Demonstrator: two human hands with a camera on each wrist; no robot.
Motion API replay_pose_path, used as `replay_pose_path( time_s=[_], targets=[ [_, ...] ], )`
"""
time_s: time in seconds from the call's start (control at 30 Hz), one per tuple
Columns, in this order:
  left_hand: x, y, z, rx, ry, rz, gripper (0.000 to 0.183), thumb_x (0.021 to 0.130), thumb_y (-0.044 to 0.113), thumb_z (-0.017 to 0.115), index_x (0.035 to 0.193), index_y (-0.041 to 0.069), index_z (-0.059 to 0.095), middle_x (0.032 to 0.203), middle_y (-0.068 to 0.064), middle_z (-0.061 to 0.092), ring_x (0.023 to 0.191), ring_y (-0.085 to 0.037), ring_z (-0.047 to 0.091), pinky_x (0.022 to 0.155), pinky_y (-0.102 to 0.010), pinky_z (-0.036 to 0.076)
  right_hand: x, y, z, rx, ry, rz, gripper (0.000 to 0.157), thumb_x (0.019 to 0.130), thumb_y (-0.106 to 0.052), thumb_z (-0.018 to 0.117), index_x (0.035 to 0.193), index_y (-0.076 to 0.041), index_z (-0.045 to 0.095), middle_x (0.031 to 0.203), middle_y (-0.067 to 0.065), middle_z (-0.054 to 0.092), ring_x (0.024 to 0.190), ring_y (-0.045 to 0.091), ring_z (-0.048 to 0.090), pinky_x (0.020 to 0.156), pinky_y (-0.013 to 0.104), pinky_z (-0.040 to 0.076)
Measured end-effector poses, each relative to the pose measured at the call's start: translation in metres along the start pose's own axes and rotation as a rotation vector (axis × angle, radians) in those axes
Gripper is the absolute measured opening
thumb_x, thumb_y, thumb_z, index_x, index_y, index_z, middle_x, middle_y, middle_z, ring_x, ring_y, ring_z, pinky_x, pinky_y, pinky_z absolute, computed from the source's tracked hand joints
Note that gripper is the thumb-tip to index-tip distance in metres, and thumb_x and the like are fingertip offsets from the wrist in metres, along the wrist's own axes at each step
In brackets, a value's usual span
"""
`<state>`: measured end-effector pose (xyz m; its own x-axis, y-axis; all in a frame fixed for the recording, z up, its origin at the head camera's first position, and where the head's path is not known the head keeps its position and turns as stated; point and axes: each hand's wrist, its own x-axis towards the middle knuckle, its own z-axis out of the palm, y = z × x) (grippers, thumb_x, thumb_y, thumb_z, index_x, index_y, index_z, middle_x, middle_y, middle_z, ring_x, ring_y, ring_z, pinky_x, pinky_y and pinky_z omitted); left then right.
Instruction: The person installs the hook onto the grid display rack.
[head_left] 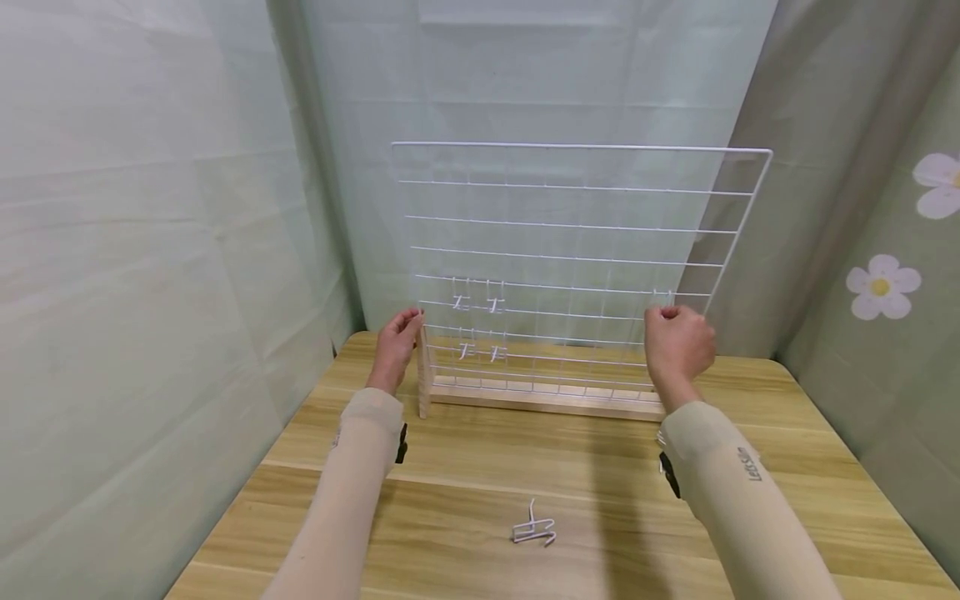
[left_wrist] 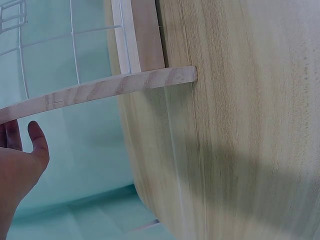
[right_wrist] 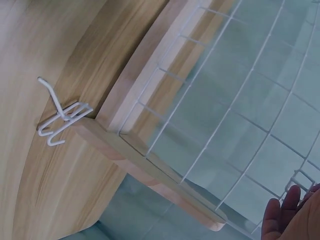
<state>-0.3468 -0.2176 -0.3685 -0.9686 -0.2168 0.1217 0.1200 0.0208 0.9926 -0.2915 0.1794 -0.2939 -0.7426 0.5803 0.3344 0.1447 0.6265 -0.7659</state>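
Your right hand (head_left: 679,343) is at the right end of the wire grid (head_left: 581,146), fingers curled to pinch a white hook (head_left: 656,293); its two tips rise just above your fingertips. What seems to matter most is how those tips meet the fifth long wire from the top: they stand upright, across that wire's left-to-right run, while your fingers sit just below it. Whether they have caught over the wire, you cannot tell from here. The hook is level with the upper pair among the four hung hooks (head_left: 495,306), well apart from them across the grid. Your right hand is plainly the nearer one; your left hand (head_left: 397,346) is at the opposite end, its fingers touching the upper part of the left wooden post (head_left: 423,371), though whether they clamp it or merely steady it is unclear. The stand sits toward the worktop's (head_left: 450,467) back edge. One loose hook (head_left: 534,530) lies in front of it, away from the back edge, and another spare hook (right_wrist: 64,117) lies just beside the front end of the right wooden foot (right_wrist: 150,180), on your right hand's side.
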Motion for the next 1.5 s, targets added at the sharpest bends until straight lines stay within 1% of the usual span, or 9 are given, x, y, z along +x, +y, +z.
replay_pose_path(
  time_s=[0.17,0.33,0.5,0.63,0.73,0.83,1.0,1.3,1.5],
  targets=[
    [0.0,0.0,0.0,0.015,-0.003,-0.008,0.042,0.104,0.032,0.052,0.135,0.005,0.054,0.133,-0.01,0.052,0.119,-0.023,0.047,0.107,-0.041,0.039,-0.001,0.004,0.003,-0.02,-0.001,-0.019,0.036,0.093,-0.03,0.051,0.105,-0.005,0.074,0.1,0.016,0.072,0.093,0.038,0.064,0.07,0.045,0.045],
    [-0.001,0.001,0.0,0.03,-0.008,-0.014,0.041,0.104,0.035,0.052,0.135,0.007,0.054,0.133,-0.01,0.052,0.121,-0.024,0.046,0.109,-0.042,0.038,-0.003,0.007,0.006,-0.023,0.026,-0.041,0.034,0.093,-0.028,0.051,0.104,-0.004,0.073,0.098,0.016,0.072,0.089,0.037,0.064,0.064,0.041,0.042],
    [-0.001,0.001,0.0,0.024,-0.005,-0.004,0.041,0.104,0.032,0.052,0.135,0.006,0.054,0.133,-0.011,0.052,0.12,-0.024,0.047,0.108,-0.042,0.038,-0.007,0.015,0.011,-0.028,0.016,-0.06,0.032,0.092,-0.027,0.05,0.092,-0.003,0.072,0.091,0.017,0.071,0.085,0.04,0.062,0.059,0.044,0.039],
    [0.0,0.0,0.001,0.017,-0.007,-0.002,0.041,0.104,0.03,0.052,0.135,0.003,0.053,0.132,-0.013,0.052,0.117,-0.024,0.047,0.106,-0.042,0.039,-0.011,0.031,0.014,-0.033,-0.013,-0.047,0.03,0.09,-0.025,0.052,0.092,-0.004,0.074,0.095,0.019,0.071,0.09,0.04,0.063,0.062,0.048,0.042],
    [0.001,0.0,0.002,0.025,-0.01,0.002,0.044,0.104,0.031,0.052,0.136,0.001,0.052,0.133,-0.014,0.052,0.118,-0.024,0.047,0.106,-0.042,0.039,-0.011,0.041,0.015,-0.038,-0.023,-0.038,0.031,0.09,-0.025,0.053,0.098,-0.005,0.075,0.1,0.018,0.071,0.093,0.04,0.064,0.065,0.05,0.044],
    [0.002,0.0,0.001,0.03,-0.007,0.007,0.043,0.104,0.031,0.052,0.136,0.001,0.053,0.134,-0.013,0.052,0.119,-0.024,0.047,0.107,-0.043,0.038,-0.011,0.046,0.014,-0.036,-0.029,-0.035,0.032,0.09,-0.027,0.054,0.101,-0.006,0.075,0.101,0.017,0.072,0.092,0.041,0.065,0.065,0.05,0.044],
    [0.0,0.002,0.001,0.02,-0.006,0.01,0.04,0.104,0.028,0.052,0.135,0.001,0.053,0.135,-0.014,0.052,0.119,-0.024,0.047,0.107,-0.043,0.039,-0.01,0.055,0.011,-0.019,-0.041,-0.061,0.031,0.09,-0.026,0.053,0.1,-0.006,0.075,0.1,0.016,0.072,0.092,0.039,0.065,0.068,0.05,0.044],
    [-0.001,0.004,0.001,0.028,-0.011,0.018,0.036,0.105,0.027,0.051,0.132,0.002,0.055,0.138,-0.017,0.052,0.117,-0.023,0.048,0.106,-0.043,0.039,-0.012,0.07,0.008,-0.005,-0.093,-0.096,0.031,0.091,-0.027,0.055,0.1,-0.005,0.075,0.097,0.016,0.072,0.088,0.037,0.064,0.065,0.045,0.043],
    [0.0,0.003,0.0,0.038,-0.012,0.016,0.039,0.105,0.028,0.051,0.133,0.001,0.055,0.139,-0.019,0.05,0.116,-0.023,0.047,0.106,-0.044,0.038,-0.015,0.078,0.007,-0.006,-0.107,-0.111,0.03,0.091,-0.026,0.055,0.1,-0.006,0.075,0.095,0.014,0.073,0.086,0.035,0.065,0.062,0.043,0.043]
  ],
)
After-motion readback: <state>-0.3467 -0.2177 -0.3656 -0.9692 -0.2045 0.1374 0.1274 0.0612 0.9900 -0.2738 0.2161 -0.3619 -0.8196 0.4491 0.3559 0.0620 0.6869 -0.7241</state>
